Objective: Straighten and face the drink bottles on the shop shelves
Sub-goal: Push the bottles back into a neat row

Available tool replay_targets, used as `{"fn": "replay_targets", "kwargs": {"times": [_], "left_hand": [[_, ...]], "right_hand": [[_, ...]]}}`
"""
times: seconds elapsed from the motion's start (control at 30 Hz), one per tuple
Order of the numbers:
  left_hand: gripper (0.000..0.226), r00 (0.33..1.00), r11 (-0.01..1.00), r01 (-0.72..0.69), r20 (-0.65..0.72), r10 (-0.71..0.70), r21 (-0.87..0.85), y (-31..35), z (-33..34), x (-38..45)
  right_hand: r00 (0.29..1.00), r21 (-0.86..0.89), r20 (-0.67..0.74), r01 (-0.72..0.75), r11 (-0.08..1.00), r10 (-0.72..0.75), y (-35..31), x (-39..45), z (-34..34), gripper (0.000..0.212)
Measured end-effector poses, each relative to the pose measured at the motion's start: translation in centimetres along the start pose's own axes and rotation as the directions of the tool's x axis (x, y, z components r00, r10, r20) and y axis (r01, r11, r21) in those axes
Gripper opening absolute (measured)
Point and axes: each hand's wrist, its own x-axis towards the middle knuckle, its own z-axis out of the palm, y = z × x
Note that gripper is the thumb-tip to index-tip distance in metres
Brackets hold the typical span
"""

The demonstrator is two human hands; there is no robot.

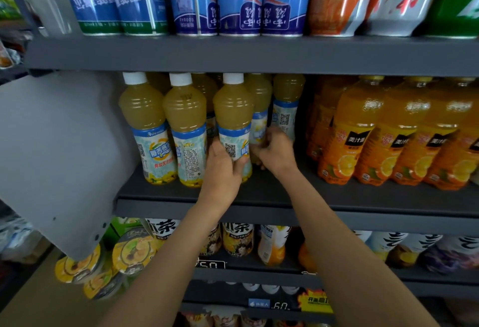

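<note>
Pale yellow juice bottles with white caps and light blue labels stand on the middle shelf (259,194). My left hand (223,168) grips the third front bottle (233,111) low on its label, whose QR code faces out. My right hand (272,153) curls around the lower part of a bottle in the second row (259,98), just right of the gripped front bottle. Two more front bottles (145,119) (185,122) stand to the left. The left one shows its front label, the other its text panel. Another yellow bottle (286,104) stands further back on the right.
Orange juice bottles (363,132) fill the right half of the same shelf. Blue and orange cans (238,0) line the shelf above. A grey side panel (59,150) bounds the shelf on the left. Tea bottles and cups (238,238) sit on the lower shelves.
</note>
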Motion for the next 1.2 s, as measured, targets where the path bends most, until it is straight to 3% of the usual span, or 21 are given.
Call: {"fn": "replay_targets", "kwargs": {"times": [0.1,0.17,0.5,0.63,0.7,0.77,0.87,0.97,1.07,1.2], "left_hand": [[0.049,1.0,0.999,-0.021,0.006,0.021,-0.037,-0.2,-0.1,-0.1],[0.048,1.0,0.997,-0.016,0.019,0.017,-0.075,0.0,0.1,0.0],[0.052,0.997,0.991,0.033,0.08,-0.022,-0.131,1.8,2.4,1.2],[0.066,0.987,0.988,0.148,0.05,-0.15,0.051,2.0,3.1,2.2],[0.069,0.981,0.981,0.195,0.01,-0.195,0.01,1.9,3.3,2.4],[0.067,0.982,0.98,0.185,-0.015,-0.187,-0.067,1.7,3.5,2.6],[0.062,0.983,0.973,0.178,-0.025,-0.183,-0.147,1.7,3.4,3.0],[0.051,0.984,0.974,0.139,-0.083,-0.156,-0.179,1.2,2.9,2.6],[0.038,0.976,0.981,0.123,-0.158,-0.147,-0.153,0.1,2.2,2.0],[0.034,0.991,0.984,0.069,-0.104,-0.087,-0.165,0.0,2.4,2.1]], "right_hand": [[0.981,-0.061,-0.189,-0.065,0.996,0.052,1.2,-2.1,-1.6,0.052],[0.952,-0.057,-0.286,-0.127,0.99,0.105,1.5,-2.7,-2.5,0.05],[0.926,-0.124,-0.345,-0.206,0.971,0.152,0.1,-3.5,-2.4,0.051],[0.906,-0.143,-0.423,-0.082,0.986,0.014,-0.2,-5.6,-1.5,0.046],[0.911,-0.151,-0.407,0.007,0.989,-0.069,0.1,-6.0,-1.6,0.036],[0.953,-0.144,-0.282,0.07,0.987,-0.109,0.1,-5.8,-1.6,0.033],[0.99,-0.222,-0.097,0.079,0.972,-0.103,-0.4,-4.8,-0.9,0.05],[0.999,-0.213,-0.032,0.035,0.976,-0.043,-1.2,-3.4,0.1,0.064],[0.998,-0.138,-0.047,-0.053,0.989,0.047,-1.4,-2.6,1.1,0.067],[0.973,-0.287,-0.228,-0.094,0.953,0.028,-1.9,-3.3,2.9,0.05]]}}
